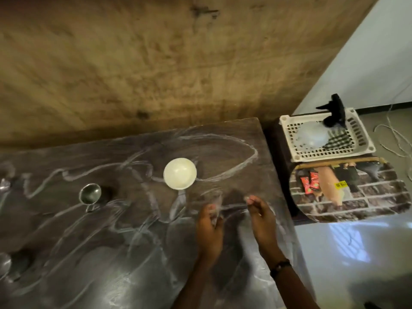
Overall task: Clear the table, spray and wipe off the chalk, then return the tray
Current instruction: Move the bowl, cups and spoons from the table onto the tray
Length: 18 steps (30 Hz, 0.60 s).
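At the far left edge of the dark table (66,275) we saw a metal spoon (4,186) cut off by the frame, and lower down a second shiny metal piece (4,263), too cropped to name. White chalk scrawls (142,219) ran across nearly the whole tabletop. Further along stood a small steel cup (90,194), and to its right a cream-coloured bowl (180,173) sat upright on the chalk lines. Near the table's right end our left hand (209,228) and right hand (263,219) were out side by side, apart from each other; a clear glass tumbler (213,200) seemed to stand at the left fingertips, but blur kept us from telling whether either hand gripped anything or how far the fingers were curled. Off the table to the right, on a lower stand, lay the printed tray (365,204) carrying a few small items, and behind it a white perforated basket (361,150) held a clear spray bottle (312,136) with a black trigger head
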{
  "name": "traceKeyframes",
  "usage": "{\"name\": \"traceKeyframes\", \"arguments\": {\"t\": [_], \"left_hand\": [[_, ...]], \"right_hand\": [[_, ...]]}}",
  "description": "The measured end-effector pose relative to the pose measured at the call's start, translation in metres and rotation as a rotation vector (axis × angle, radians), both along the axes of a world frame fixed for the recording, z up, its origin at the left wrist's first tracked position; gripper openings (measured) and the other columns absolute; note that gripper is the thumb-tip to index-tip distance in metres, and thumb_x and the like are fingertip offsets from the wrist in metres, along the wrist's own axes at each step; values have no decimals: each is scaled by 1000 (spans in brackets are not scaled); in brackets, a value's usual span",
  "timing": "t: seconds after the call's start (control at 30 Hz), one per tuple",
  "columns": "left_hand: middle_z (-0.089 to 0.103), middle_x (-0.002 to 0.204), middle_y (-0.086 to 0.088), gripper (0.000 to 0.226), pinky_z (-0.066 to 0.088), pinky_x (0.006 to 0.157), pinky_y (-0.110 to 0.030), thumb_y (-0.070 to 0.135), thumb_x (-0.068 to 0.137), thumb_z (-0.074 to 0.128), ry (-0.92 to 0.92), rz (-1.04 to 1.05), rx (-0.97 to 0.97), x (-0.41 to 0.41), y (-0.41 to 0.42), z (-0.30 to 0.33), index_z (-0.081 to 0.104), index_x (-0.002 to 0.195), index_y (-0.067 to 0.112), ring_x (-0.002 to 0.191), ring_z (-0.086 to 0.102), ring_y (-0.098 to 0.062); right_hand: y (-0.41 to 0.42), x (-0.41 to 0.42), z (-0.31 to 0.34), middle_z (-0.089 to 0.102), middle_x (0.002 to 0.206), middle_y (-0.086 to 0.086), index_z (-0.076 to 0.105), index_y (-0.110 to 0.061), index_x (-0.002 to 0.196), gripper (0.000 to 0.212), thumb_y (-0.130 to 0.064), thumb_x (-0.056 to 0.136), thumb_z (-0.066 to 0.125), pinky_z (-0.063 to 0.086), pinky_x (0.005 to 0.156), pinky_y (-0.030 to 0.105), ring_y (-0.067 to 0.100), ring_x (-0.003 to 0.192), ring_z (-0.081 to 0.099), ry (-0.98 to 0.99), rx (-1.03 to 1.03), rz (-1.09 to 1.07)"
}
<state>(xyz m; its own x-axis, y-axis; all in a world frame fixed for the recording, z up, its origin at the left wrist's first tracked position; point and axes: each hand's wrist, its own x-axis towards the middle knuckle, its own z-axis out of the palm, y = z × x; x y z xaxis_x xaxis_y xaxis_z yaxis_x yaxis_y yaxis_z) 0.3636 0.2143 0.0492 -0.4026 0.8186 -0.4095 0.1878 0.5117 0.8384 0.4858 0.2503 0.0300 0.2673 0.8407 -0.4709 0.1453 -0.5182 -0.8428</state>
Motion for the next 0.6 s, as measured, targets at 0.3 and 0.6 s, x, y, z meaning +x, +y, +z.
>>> {"name": "traceKeyframes", "arguments": {"t": [0.3,0.6], "left_hand": [[46,132,-2,53,40,83,1,-10,85,57,-94,-171,62,-146,4,-23,41,133,5,122,44,-11],[42,136,5,53,39,78,4,-1,89,57,-180,-160,61,-177,0,-24,39,137,13,123,43,-10]], "right_hand": [[27,-160,-49,62,103,6,53,-2,124,35,-11,92,60,49,96,51,22,97,60,122,-81,27],[53,-200,-77,48,137,16,40,-6,139,49,-3,92,55,55,77,43,36,121,52,276,-146,-96]]}}
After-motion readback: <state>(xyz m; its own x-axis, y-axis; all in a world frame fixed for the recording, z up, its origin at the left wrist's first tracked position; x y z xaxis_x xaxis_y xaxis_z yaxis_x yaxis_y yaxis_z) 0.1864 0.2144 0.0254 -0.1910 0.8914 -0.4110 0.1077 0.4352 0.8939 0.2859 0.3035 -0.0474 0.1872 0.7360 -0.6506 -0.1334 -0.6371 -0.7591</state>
